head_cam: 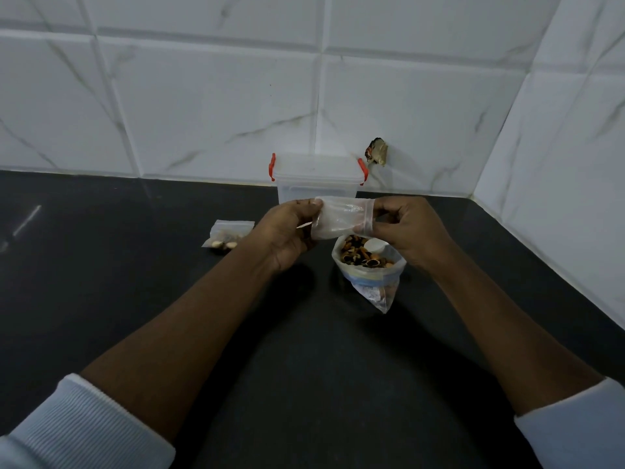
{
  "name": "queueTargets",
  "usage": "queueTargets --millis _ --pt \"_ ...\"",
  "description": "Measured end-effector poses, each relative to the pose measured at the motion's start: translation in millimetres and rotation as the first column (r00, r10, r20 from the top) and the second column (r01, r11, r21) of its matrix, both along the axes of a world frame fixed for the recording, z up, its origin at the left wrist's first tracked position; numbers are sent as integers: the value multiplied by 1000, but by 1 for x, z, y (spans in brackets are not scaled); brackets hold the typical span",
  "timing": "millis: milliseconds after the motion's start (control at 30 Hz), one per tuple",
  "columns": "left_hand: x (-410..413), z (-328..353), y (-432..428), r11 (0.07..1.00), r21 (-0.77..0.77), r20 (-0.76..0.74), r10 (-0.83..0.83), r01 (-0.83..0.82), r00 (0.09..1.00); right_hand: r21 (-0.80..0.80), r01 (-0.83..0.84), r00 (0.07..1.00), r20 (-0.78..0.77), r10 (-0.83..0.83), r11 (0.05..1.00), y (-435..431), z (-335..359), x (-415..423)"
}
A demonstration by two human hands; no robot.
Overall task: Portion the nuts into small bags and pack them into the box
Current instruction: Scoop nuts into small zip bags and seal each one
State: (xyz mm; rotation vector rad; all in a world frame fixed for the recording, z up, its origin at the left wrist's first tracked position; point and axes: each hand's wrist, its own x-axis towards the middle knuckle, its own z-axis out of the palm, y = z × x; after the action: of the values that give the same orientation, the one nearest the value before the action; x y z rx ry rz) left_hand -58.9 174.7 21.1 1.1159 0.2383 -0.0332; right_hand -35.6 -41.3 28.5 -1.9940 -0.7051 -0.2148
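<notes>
The left hand (287,231) and the right hand (406,228) each pinch one end of an empty small bag (341,218), just above the big bag of nuts (368,265). Best to pull its top wide open and hold it over the big bag, so dropped nuts fall back in. A filled bag (228,235) lies to the left. The box (318,177) stands behind, lid on. I cannot tell if the small bag's top is open yet.

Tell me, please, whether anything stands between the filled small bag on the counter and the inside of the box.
Yes: the lid sits on the box, with its red clips at both ends, so the filled small bag cannot go in until it is opened.
</notes>
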Motion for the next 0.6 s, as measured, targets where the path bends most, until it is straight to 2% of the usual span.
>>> queueTargets --millis 67,133,167,200,267,300,333,400,500,600 --pt "-1 1 -5 983 167 59 67 -76 996 35 17 1000 -13 -16 999 1 -1 -1" --pt "-3 -1 -7 863 451 295 99 -229 950 73 25 999 -41 -22 997 1 -2 -1" --pt "-4 -3 -6 749 591 443 8 -298 897 85 29 998 -50 -24 996 2 -3 -1" --pt "-6 -5 -6 596 727 523 -157 -342 838 99 30 998 -50 -25 995 3 -4 -1" --pt "-9 -10 -11 235 876 482 -425 -421 766 133 18 999 -29 -14 991 7 -5 -3" --pt "-9 -13 -14 112 884 449 -476 -454 756 137 10 1000 -11 -8 991 9 -5 -4" --pt "-9 -17 -17 47 879 435 -486 -475 758 121 7 1000 13 -8 993 11 -6 -4" --pt "-7 -23 -22 27 864 460 -447 -502 768 67 9 998 55 -13 998 15 -9 -5" --pt "-8 -23 -25 91 853 510 -355 -514 783 19 4 996 85 -5 1000 19 -11 -8" --pt "-7 -21 -24 182 846 533 -270 -501 802 116 26 995 98 -38 993 15 0 -10"
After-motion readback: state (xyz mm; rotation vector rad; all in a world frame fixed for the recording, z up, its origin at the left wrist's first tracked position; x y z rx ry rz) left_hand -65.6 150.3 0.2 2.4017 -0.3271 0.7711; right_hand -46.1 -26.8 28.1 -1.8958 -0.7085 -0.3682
